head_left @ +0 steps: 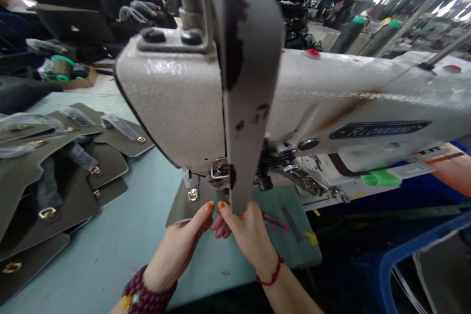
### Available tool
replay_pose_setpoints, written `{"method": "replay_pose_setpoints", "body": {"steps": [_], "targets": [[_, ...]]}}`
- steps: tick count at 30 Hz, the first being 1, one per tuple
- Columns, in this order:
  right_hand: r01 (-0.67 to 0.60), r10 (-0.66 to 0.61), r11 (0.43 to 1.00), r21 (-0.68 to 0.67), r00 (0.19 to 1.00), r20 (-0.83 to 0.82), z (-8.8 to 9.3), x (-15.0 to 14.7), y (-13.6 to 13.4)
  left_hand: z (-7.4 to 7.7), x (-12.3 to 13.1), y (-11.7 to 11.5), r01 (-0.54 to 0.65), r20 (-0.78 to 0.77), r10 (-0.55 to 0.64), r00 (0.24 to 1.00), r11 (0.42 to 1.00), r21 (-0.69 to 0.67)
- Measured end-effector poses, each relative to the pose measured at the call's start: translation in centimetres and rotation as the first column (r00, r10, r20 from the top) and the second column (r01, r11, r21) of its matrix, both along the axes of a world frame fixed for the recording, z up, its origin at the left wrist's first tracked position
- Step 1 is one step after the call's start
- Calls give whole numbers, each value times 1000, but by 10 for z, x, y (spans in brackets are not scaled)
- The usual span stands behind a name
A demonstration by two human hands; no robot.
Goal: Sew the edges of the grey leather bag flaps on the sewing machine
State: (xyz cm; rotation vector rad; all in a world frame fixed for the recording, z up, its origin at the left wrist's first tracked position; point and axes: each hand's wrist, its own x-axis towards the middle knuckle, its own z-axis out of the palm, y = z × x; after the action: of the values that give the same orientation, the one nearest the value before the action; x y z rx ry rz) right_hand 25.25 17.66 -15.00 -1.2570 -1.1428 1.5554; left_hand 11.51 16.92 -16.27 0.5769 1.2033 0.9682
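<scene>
Below the head of a sewing machine (172,108), my left hand (182,243) and my right hand (252,233) meet with thumbs nearly touching. Each is closed in a pinch, and whatever lies between the fingertips is too small and hidden to name. Just left of the fingers, a dark olive panel (178,208) lies under the machine, bearing a gold buckle (193,195) and a plastic-wrapped strap. A worn metal guard (248,83) rises in front of the machine and covers part of my right fingers. The needle area is mostly hidden.
Several similar panels (106,167) with wrapped straps are spread over the light green table (132,240) at left. Pink-handled snips (275,222) and a dark blade-like strip (292,224) lie right of my hands. A blue bin (386,265) stands at lower right.
</scene>
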Motion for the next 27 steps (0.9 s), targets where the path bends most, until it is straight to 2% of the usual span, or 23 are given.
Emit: {"method": "replay_pose_setpoints", "body": {"steps": [2,7,11,16,21,27], "targets": [[8,-8,1000,7,1000,14,1,-1,2,2,0,3,23,70,-25,997,999,25],[44,-45,999,23,999,31,1,-4,9,4,-1,11,27,109,-31,994,999,38],[49,-50,999,20,998,41,0,-7,15,1,-4,19,58,68,-61,996,997,50],[75,-76,997,17,997,31,-2,-11,19,-7,-9,27,35,26,-37,999,998,49],[103,-103,995,8,995,5,-7,-13,16,-8,-11,33,29,-37,-27,999,997,65],[98,-99,995,-32,994,-40,-10,-11,7,-7,-11,40,16,-41,-11,999,992,125]]}}
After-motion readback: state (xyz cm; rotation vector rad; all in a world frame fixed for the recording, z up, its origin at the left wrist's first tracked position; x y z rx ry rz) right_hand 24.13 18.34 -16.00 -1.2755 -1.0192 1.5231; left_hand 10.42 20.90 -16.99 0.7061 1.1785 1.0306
